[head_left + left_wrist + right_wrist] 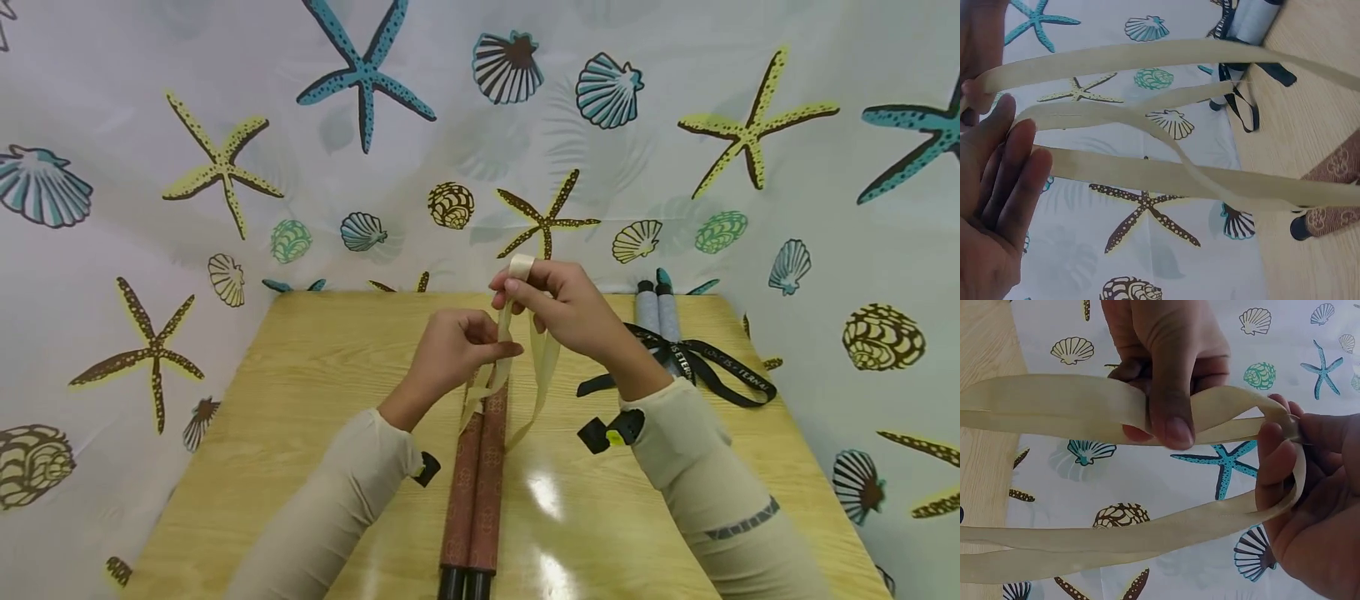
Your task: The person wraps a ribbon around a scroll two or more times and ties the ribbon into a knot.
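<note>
I hold a cream ribbon (545, 367) up above the far part of two brown patterned rolls (490, 492), both hands in the air over the table. My left hand (461, 346) pinches it, thumb laid flat across one strip and fingers behind, as the right wrist view shows closely. My right hand (558, 300) is higher and a little farther right, its thumb and fingers clamped on a fold of the ribbon that loops over the index finger. The hands are near each other, with a short stretch of ribbon running between them. Below, loose strands hang down to the left and right of the rolls; I cannot tell exactly how they meet them.

The rolls lie side by side on the wooden table (337, 367), pointing away from me, with black ends (452, 583) nearest me. Farther off to the right, two grey rolls (647, 310) lie with a black lettered ribbon (731, 371) across them, its tails spread on the wood. Behind everything hangs a white cloth (450, 125) printed with starfish and shells.
</note>
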### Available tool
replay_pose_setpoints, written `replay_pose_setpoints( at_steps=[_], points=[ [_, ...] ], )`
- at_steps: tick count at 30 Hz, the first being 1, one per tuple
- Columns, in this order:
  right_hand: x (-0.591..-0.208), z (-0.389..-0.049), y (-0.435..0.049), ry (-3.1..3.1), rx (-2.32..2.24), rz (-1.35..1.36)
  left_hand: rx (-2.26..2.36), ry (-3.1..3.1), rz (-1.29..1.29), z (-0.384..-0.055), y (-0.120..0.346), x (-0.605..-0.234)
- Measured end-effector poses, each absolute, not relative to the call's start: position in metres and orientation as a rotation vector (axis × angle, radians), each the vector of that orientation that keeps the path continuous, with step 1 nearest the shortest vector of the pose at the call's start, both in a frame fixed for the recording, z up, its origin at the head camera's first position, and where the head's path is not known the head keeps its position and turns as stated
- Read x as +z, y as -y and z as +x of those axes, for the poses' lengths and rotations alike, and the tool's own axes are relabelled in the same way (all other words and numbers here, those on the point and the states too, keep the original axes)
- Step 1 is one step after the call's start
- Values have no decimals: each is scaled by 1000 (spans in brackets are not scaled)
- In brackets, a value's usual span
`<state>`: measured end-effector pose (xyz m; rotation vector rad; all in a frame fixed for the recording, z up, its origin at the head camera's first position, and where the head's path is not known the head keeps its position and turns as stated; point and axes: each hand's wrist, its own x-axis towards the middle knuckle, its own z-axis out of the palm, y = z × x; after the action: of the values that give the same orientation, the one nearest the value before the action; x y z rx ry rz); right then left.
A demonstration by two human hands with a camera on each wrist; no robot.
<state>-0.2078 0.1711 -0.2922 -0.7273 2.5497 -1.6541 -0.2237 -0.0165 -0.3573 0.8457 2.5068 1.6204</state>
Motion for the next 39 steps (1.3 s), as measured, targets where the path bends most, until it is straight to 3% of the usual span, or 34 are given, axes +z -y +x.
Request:
replay_pose_setpoints(
  at_steps=[10, 16, 23, 30, 39],
  points=[
    [-297, -209, -170, -2562, -1632, -771, 1359, -2386, 1132, -227, 30, -355],
    [-294, -209, -166, -2556, -1637, -778, 1075, -2771, 1462, -227, 22, -350],
    [-296, -208, -166, -2551, -1631, -759, 1168, -2627, 1363, -227, 18, -349],
    [-296, -209, -165, -2552, -1643, -744, 1109, -2993, 1450, -230, 16, -354],
    [-296, -207, -158, -2513, -1644, -825, 1102, -3249, 922, -241, 16, -363]
  ],
)
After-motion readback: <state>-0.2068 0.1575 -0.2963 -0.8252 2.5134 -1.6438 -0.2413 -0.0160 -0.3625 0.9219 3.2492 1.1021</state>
